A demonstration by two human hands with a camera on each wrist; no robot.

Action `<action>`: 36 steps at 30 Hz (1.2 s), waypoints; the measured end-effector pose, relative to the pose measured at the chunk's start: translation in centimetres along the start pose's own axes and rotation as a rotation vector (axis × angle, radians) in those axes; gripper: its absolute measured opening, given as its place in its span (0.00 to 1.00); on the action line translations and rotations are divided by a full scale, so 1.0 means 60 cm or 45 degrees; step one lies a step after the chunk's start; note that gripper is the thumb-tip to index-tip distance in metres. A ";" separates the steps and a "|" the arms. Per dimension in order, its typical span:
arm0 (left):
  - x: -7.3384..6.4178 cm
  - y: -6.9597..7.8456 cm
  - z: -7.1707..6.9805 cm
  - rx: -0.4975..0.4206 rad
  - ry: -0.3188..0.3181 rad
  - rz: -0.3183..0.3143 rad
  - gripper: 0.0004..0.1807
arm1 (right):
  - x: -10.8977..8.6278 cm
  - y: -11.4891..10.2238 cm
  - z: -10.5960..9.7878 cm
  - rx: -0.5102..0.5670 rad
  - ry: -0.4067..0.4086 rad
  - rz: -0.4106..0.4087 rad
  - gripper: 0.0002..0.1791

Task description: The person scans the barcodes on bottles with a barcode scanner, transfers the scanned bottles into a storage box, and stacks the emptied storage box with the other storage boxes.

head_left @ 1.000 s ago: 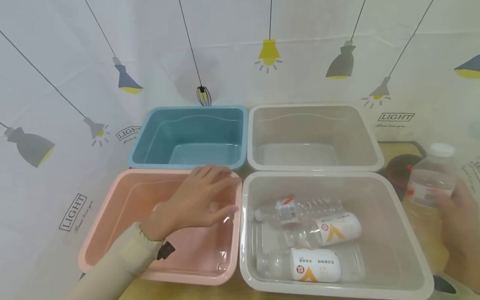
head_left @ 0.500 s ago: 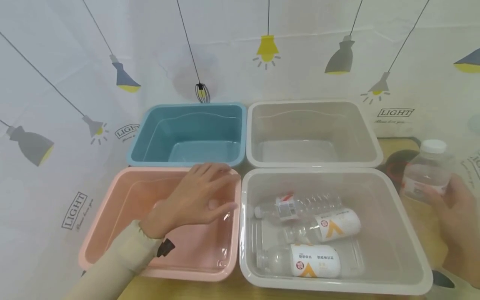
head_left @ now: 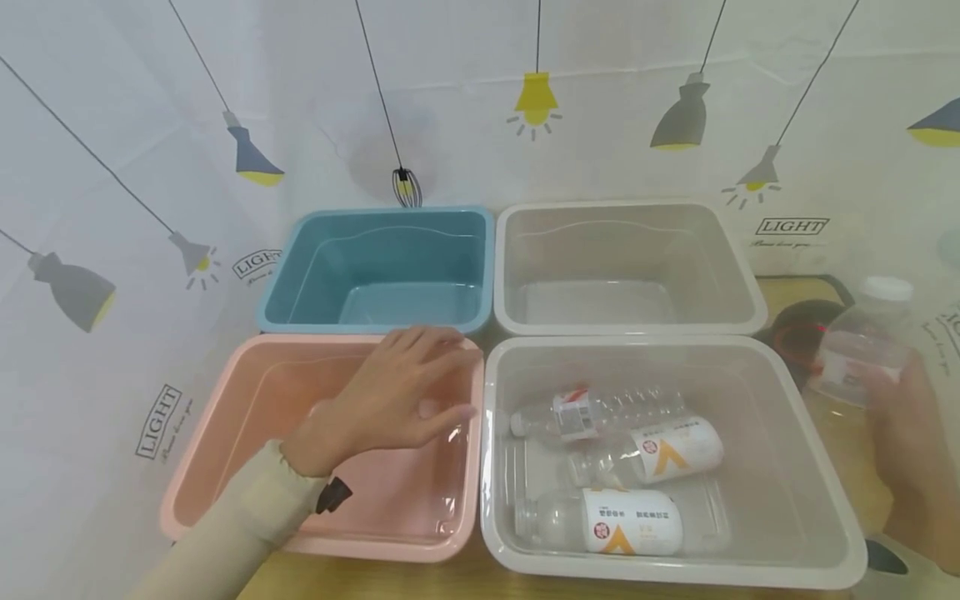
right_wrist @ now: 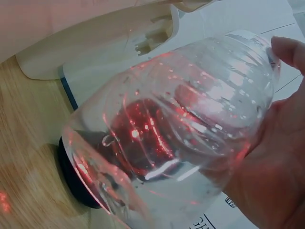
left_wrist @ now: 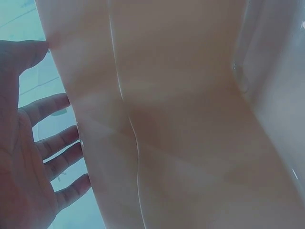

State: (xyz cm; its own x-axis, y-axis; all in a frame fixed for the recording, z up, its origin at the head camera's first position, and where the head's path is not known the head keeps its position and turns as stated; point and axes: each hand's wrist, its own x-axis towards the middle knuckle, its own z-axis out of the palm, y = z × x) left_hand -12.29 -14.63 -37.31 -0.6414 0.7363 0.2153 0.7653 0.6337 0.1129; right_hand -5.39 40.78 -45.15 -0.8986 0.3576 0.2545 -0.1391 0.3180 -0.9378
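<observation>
We see the left hand (head_left: 390,400) spread, its thumb and fingertips touching the rim of the pink tub (head_left: 330,548). The right hand (head_left: 915,433) is curled round a clear plastic bottle (head_left: 862,350), which we find raised with its white cap (head_left: 887,288) upward, over the worktop (head_left: 352,579) to the right of the near white tub (head_left: 795,475). In that tub we see three more bottles on their sides: one with a red-and-white label (head_left: 577,414) and two with white-and-orange labels, the middle bottle (head_left: 678,450) and the nearest bottle (head_left: 633,522). Behind stand a blue tub (head_left: 397,258) and a far white tub (head_left: 615,258), side by side. We also notice a dark round object (head_left: 787,337) glowing red, partly hidden by the held bottle.
</observation>
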 end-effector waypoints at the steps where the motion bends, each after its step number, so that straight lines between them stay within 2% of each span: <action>1: 0.000 0.000 0.000 0.001 0.004 0.003 0.35 | -0.001 0.002 0.000 0.089 0.002 -0.011 0.26; 2: 0.000 0.000 -0.001 0.003 0.006 0.005 0.35 | -0.002 0.004 0.000 0.094 -0.001 -0.036 0.26; 5: 0.000 0.000 -0.001 0.003 0.005 0.004 0.35 | -0.001 0.009 0.001 0.401 -0.045 -0.063 0.29; 6: 0.000 0.000 -0.001 0.001 0.005 0.004 0.35 | 0.000 0.010 0.000 0.371 -0.049 -0.076 0.29; 7: 0.000 0.000 -0.001 0.000 0.006 0.004 0.35 | 0.001 0.010 -0.002 0.420 -0.067 -0.037 0.30; 9: 0.000 -0.001 -0.002 -0.004 0.009 0.004 0.35 | 0.002 0.007 -0.005 0.246 -0.075 0.031 0.32; 12: -0.001 0.000 -0.003 -0.008 0.016 0.007 0.34 | 0.002 0.001 -0.010 -0.163 -0.091 0.106 0.34; 14: -0.001 0.000 -0.003 -0.010 0.018 0.008 0.34 | -0.001 -0.004 -0.013 -0.362 -0.110 0.120 0.35; 17: -0.001 0.000 -0.002 -0.007 0.011 0.002 0.35 | -0.006 -0.008 -0.015 -0.395 -0.137 0.113 0.34; 20: -0.002 0.000 -0.002 -0.003 -0.006 -0.008 0.35 | -0.010 -0.010 -0.019 -0.428 -0.183 0.173 0.33; 25: -0.002 -0.001 -0.001 -0.005 -0.034 -0.019 0.35 | -0.007 -0.011 -0.016 -0.470 -0.145 0.207 0.28; 31: -0.001 -0.002 0.000 -0.005 -0.036 -0.019 0.35 | -0.005 -0.013 -0.015 -0.414 -0.161 0.218 0.31; 36: 0.000 -0.002 0.000 -0.007 -0.029 -0.013 0.35 | -0.006 -0.013 -0.017 -0.384 -0.143 0.209 0.31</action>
State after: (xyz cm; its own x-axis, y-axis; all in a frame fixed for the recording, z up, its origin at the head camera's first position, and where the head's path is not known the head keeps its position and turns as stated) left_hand -12.37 -14.73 -37.30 -0.6501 0.7351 0.1923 0.7591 0.6397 0.1204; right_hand -4.51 41.31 -44.29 -0.9413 0.3318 0.0628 0.1251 0.5152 -0.8479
